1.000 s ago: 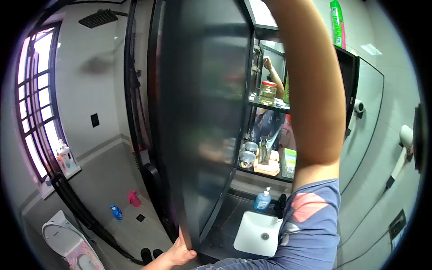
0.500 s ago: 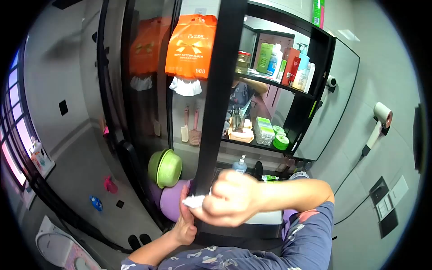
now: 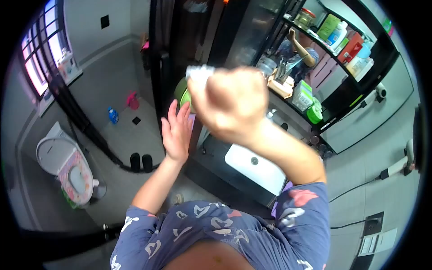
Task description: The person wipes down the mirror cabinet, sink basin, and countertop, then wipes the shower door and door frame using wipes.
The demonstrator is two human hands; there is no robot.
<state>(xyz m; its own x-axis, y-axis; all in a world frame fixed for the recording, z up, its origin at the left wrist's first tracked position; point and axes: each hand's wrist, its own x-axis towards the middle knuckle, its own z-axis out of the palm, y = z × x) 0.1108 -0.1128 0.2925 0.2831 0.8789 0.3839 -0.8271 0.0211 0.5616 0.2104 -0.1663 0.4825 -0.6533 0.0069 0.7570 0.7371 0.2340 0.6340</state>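
Bathroom. Upper left of frame: black-barred window [image 3: 39,72], bright pinkish daylight, plain grey wall [image 3: 85,38]. Left: white toilet [image 3: 53,155], lid up. Grey floor [image 3: 110,144], black square drain [image 3: 136,121]. Center right: dark vanity counter [image 3: 211,164], white sink basin [image 3: 270,174]. Upper right: black wall cabinet [image 3: 379,72], mirrored back. Right edge: pale tiled wall [image 3: 351,193], power socket [image 3: 372,223].

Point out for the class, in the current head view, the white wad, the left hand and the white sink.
White wad [image 3: 199,73]: head view, on its blurred upper part, above the right hand [image 3: 234,101].
Left hand [image 3: 176,138]: head view, on its middle.
White sink [image 3: 270,173]: head view, on its bare basin.
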